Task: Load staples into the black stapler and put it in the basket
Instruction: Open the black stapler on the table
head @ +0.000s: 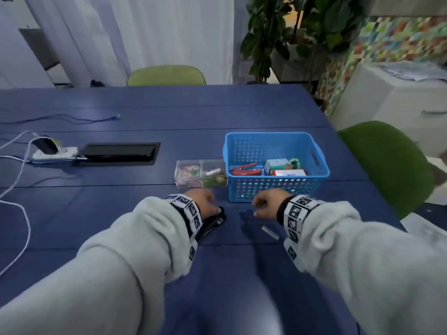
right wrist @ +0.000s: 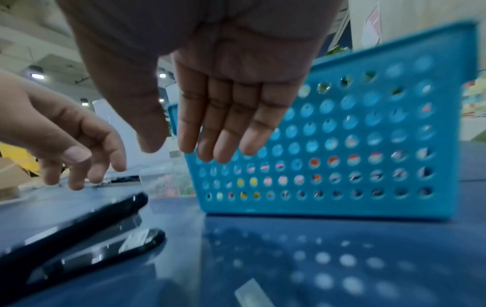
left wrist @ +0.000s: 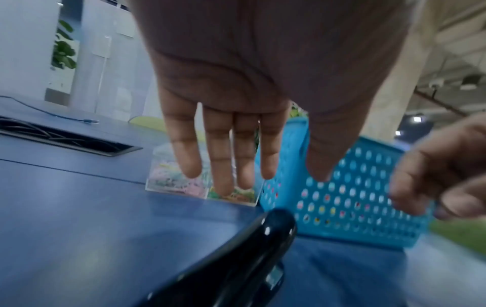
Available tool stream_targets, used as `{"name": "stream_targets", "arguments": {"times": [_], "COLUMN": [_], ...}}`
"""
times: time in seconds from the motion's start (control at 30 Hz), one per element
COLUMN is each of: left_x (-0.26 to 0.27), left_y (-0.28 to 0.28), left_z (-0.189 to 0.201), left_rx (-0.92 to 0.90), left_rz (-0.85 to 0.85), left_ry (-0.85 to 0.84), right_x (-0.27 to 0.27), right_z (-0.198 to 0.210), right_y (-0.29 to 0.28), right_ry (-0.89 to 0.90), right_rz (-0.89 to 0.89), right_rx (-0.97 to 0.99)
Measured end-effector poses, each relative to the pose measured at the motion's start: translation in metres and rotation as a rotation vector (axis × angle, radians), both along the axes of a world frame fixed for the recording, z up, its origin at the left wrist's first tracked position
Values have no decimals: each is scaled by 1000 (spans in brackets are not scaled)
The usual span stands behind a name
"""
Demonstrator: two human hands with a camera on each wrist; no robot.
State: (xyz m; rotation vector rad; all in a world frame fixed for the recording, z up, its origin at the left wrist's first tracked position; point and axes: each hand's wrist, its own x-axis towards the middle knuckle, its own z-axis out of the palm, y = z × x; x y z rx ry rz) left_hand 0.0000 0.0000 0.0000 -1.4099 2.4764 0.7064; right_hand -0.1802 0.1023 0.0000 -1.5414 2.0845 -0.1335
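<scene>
The black stapler (head: 214, 222) lies on the blue table, its top arm (right wrist: 86, 226) raised a little off its base (right wrist: 136, 243). My left hand (head: 205, 201) hovers just above it with fingers (left wrist: 221, 157) straight, holding nothing. My right hand (head: 262, 206) hangs to the right of the stapler, in front of the blue basket (head: 275, 189); its fingers (right wrist: 218, 124) are relaxed and empty. A short silver strip of staples (head: 270, 232) lies on the table beneath my right wrist, also seen as the staple strip (right wrist: 252, 295) near the frame's bottom.
The basket wall (right wrist: 368, 135) stands close ahead and holds a red stapler (head: 245, 169) and small boxes (head: 278, 166). A clear box of coloured clips (head: 200, 174) sits left of it. A cable hatch (head: 118, 153) and power strip (head: 54, 152) lie far left. Green chairs flank the table.
</scene>
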Motion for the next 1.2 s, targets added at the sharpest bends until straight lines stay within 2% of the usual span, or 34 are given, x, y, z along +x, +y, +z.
{"name": "stream_targets", "arguments": {"times": [0.17,0.27,0.47,0.63,0.97,1.1,1.2], "left_x": [-3,-4,-6,-9,0,23,45], "left_y": [0,3,6,12,8,-5,-17], "left_z": [-33,-49,-46,-34,-33,-36,-45], "left_rx": [63,68,94,178,310,333,292], "left_rz": [-74,-80,-125,-155,21,86,132], "left_ry": [-230,-244,-113,37,531,582,515], "right_x": [17,24,31,26,2,2,3], "right_z": [-27,-46,-60,-68,-75,-77,-77], "right_y": [-25,-37,-47,-36,-10,-6,-5], "right_ry": [39,9,-31,66,130,113,108], "right_rz": [102,148,178,212,151,132,125], "right_rx": [111,159,158,230,257,248,244]}}
